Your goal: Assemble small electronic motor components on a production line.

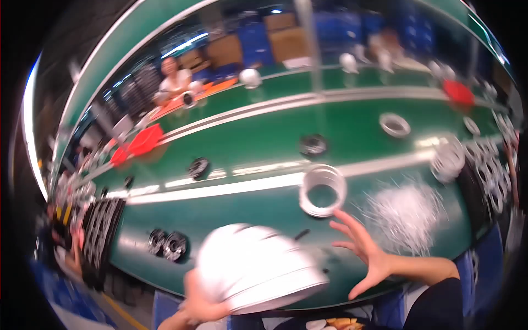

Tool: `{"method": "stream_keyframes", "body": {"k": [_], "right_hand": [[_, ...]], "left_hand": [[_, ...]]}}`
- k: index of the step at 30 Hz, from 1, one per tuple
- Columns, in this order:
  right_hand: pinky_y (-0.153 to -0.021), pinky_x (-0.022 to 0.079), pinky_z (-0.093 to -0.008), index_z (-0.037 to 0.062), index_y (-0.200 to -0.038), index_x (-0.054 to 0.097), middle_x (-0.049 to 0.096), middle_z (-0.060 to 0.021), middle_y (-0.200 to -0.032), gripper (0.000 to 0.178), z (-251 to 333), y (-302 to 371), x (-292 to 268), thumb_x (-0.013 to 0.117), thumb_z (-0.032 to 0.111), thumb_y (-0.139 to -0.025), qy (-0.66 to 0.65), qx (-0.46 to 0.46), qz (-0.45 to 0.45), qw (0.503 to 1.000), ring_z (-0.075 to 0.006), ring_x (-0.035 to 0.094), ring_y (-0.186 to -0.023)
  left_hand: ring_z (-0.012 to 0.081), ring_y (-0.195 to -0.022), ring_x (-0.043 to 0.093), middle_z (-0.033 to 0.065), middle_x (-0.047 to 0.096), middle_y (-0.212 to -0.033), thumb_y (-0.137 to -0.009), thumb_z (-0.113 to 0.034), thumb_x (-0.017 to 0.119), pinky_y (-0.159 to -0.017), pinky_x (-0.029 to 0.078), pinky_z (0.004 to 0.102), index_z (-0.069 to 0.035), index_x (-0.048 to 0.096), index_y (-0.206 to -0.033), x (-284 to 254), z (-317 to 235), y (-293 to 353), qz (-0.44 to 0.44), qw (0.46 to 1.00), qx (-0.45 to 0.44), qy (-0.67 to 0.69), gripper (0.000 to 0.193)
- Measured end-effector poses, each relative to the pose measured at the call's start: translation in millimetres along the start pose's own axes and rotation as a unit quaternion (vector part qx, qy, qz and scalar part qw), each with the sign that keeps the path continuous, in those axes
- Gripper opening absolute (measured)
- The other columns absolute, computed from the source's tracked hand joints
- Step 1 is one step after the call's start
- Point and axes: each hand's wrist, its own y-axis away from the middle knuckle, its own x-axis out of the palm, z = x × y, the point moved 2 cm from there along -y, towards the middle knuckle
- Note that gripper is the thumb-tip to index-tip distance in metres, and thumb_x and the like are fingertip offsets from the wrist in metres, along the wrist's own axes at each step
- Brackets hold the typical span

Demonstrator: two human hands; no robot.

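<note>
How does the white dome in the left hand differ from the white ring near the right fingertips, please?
The white dome is tilted in the left hand; the white ring rests on the table. The dome bulges outward; the ring has an open centre. Both are white.

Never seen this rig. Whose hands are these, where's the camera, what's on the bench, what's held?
No robot here: these are a person's bare hands. The single picture comes from a wide fisheye camera worn on the head, looking down, so straight edges bend. The left hand holds a large white dome-shaped part, blurred. The right hand is open and empty, fingers spread near a white open ring-shaped part. On the smooth green work surface also lie a loose pile of thin white strips and, toward the left, two black round parts.
</note>
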Motion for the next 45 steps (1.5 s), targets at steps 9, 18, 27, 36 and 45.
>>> {"method": "stream_keyframes", "body": {"k": [9, 18, 27, 36, 45], "right_hand": [[-0.103, 0.023, -0.0367, 0.0046, -0.135, 0.015, 0.030, -0.0107, -0.134, 0.114, 6, 170, -82, 0.079, 0.047, -0.051, -0.185, -0.056, -0.428, 0.883, -0.0225, 0.028, -0.125], [-0.091, 0.035, -0.0328, 0.0135, -0.120, 0.045, 0.052, -0.0023, -0.113, 0.053, 40, 234, -204, 0.043, 0.053, -0.084, -0.084, -0.016, -0.656, 0.750, -0.0147, 0.046, -0.107], [-0.084, 0.040, -0.0290, 0.0022, -0.104, 0.054, 0.055, -0.0067, -0.104, 0.030, 11, 278, -293, 0.045, 0.026, -0.088, 0.103, -0.039, -0.694, 0.711, -0.0141, 0.051, -0.096], [-0.101, 0.022, -0.0331, -0.0006, -0.129, 0.031, 0.031, -0.0120, -0.134, 0.045, 8, 272, -251, 0.040, 0.020, -0.090, 0.333, -0.059, -0.715, 0.611, -0.0223, 0.029, -0.123], [-0.097, 0.030, -0.0402, -0.0011, -0.105, 0.050, 0.042, -0.0216, -0.123, 0.040, 48, 108, -129, 0.052, -0.006, -0.065, 0.694, -0.063, -0.302, 0.650, -0.0361, 0.041, -0.115]], "left_hand": [[0.0133, -0.061, 0.056, 0.0068, 0.057, -0.074, -0.067, -0.007, 0.067, -0.065, 0.049, 0.0282, 0.001, 0.050, -0.105, 324, 65, -181, 0.492, 0.788, -0.147, 0.339, 0.042], [0.0199, -0.072, 0.059, 0.0123, 0.057, -0.097, -0.071, -0.015, 0.068, -0.060, 0.047, 0.0313, 0.002, 0.040, -0.112, 543, 111, -223, 0.273, 0.940, 0.094, 0.182, 0.053], [0.0358, -0.090, 0.056, 0.0244, 0.058, -0.093, -0.063, -0.023, 0.064, -0.081, 0.044, 0.0400, 0.003, 0.055, -0.098, 559, 115, -232, 0.228, 0.973, 0.042, 0.009, 0.045], [0.0213, -0.090, 0.059, 0.0152, 0.061, -0.096, -0.073, -0.007, 0.059, -0.084, 0.045, 0.0299, 0.001, 0.054, -0.105, 288, 2, -212, 0.285, 0.917, 0.252, 0.118, 0.033], [0.0323, -0.109, 0.045, 0.0148, 0.053, -0.111, -0.067, -0.011, 0.061, -0.090, 0.038, 0.0405, -0.006, 0.053, -0.107, -83, 171, -284, -0.144, 0.833, 0.171, -0.506, 0.041]]}}
